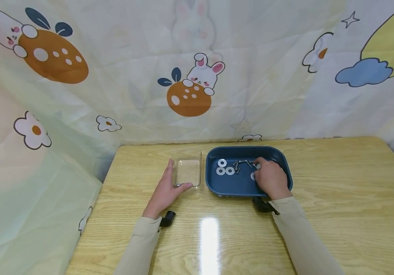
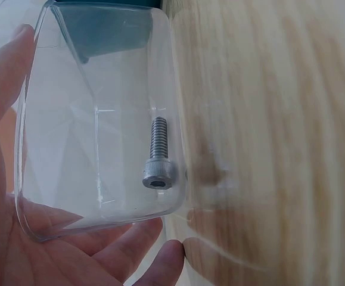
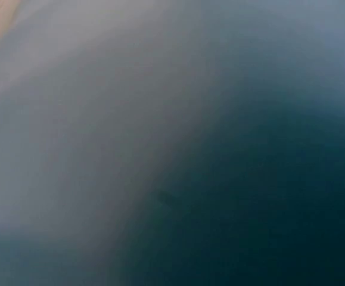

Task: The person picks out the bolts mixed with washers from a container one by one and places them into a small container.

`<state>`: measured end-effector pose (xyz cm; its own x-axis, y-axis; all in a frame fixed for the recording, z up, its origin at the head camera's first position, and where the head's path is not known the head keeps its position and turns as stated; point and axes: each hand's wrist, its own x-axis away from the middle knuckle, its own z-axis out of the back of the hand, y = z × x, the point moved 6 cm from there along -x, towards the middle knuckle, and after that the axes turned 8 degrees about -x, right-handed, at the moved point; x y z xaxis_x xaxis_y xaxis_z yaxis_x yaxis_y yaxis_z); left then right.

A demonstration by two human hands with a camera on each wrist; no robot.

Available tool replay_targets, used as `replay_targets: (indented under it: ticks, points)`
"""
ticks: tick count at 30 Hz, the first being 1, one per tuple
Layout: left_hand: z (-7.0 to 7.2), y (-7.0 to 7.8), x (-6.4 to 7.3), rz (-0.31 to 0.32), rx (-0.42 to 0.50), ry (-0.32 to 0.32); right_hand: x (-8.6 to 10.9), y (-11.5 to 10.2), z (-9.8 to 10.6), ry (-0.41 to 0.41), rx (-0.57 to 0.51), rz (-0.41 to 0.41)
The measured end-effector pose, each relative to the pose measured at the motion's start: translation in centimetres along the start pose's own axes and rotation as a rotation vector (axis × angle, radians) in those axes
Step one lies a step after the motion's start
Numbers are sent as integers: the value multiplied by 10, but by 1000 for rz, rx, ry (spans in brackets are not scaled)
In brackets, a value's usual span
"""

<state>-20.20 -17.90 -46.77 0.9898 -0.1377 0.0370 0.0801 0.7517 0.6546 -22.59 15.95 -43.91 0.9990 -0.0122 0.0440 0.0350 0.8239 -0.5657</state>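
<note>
A clear plastic box stands on the table, and my left hand grips it at its near left corner, thumb along the front. In the left wrist view a socket head bolt lies inside the box. My right hand reaches into the right side of a dark blue tray, fingers curled down. Right at its fingertips is a small washer; I cannot tell whether it is pinched. Another washer is partly hidden by that hand. The right wrist view is a blur of dark blue.
Several loose bolts lie in the middle of the tray, with flat washers grouped at its left. The wooden table extends to both sides. Behind it hangs a printed curtain. Each wrist wears a black camera mount.
</note>
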Motion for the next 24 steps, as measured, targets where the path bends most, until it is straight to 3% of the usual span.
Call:
replay_targets:
  ticks: [12, 24]
  points:
    - [-2, 1, -2, -3, 0, -17, 4, -3, 7, 156, -48, 93]
    - [0, 0, 0, -4, 4, -13, 6, -15, 9, 230, -94, 190]
